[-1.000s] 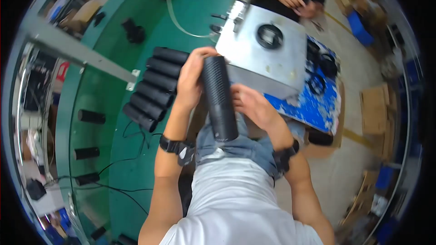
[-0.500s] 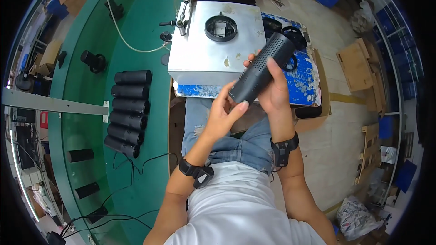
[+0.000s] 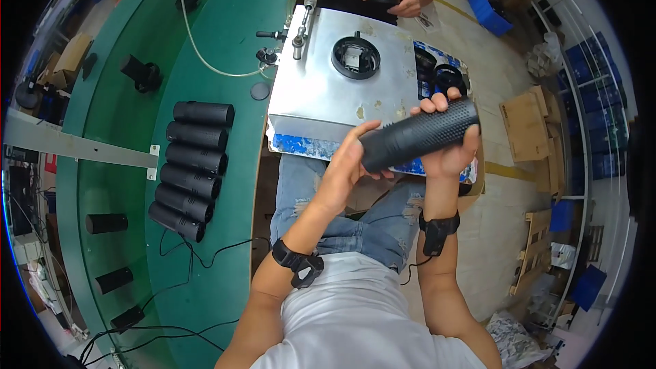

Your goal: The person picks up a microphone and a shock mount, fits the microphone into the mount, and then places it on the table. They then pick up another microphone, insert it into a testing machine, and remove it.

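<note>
Since half a second ago the black cylinder [image 3: 418, 135] has swung from a steep slant to lie nearly level, its right end a little higher, held in the air over the near edge of the metal box [image 3: 321, 99] and above the person's lap. The left hand [image 3: 345, 167] wraps its lower left end with the thumb over the top, a closed grip; the right hand [image 3: 447, 154] cups the other end from beneath, fingers curled over the upper side, also closed on it. This reads as a check or alignment step, the piece being turned between both hands. The next move probably calls for a steady hold at both ends. The cylinder is matt black with a fine dotted, mesh-like skin; whether its ends are capped is hard to tell here. Six similar cylinders [image 3: 191, 171] lie in a row on the green worktop [image 3: 225, 34].
</note>
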`<action>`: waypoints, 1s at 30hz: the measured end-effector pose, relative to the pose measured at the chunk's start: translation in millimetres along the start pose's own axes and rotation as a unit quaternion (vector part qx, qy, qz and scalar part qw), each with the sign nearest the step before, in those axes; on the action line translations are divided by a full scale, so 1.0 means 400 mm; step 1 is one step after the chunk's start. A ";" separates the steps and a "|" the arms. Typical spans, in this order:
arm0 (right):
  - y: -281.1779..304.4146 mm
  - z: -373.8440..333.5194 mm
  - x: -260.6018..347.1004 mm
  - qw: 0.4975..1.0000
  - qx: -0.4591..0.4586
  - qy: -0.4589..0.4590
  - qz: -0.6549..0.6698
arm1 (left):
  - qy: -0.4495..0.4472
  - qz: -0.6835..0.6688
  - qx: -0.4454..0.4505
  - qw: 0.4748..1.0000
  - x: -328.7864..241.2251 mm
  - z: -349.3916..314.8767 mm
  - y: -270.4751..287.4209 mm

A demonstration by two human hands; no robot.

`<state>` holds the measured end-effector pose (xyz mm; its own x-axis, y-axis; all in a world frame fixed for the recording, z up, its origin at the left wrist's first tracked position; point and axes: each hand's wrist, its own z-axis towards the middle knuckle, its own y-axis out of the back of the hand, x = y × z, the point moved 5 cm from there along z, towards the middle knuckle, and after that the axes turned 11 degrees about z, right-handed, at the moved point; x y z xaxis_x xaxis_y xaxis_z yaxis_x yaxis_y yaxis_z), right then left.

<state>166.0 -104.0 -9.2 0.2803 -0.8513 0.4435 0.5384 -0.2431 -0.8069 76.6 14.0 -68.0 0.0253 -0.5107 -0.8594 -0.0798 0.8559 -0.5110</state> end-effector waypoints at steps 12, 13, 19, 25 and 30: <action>0.026 0.131 -0.056 0.994 0.031 -0.053 -0.093 | 0.115 -0.133 0.161 0.971 0.048 0.060 0.058; 0.023 0.153 -0.052 0.992 0.029 -0.050 -0.110 | 0.071 -0.106 0.111 0.986 0.033 0.068 0.071; 0.017 0.227 -0.030 0.992 0.073 -0.046 -0.094 | -0.102 0.042 0.006 0.994 -0.065 0.138 0.128; 0.010 0.275 -0.009 0.975 0.051 0.019 -0.214 | -0.177 0.165 -0.050 0.969 -0.076 0.192 0.154; 0.059 0.354 -0.034 0.906 0.032 0.099 -0.410 | -0.193 0.336 -0.169 0.906 -0.073 0.173 0.204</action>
<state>287.4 -32.1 21.0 -0.3787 -0.4654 0.8000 0.5479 -0.8094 -0.2115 138.4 104.4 -85.9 0.1998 0.2395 -0.9501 -0.5053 0.8559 0.1096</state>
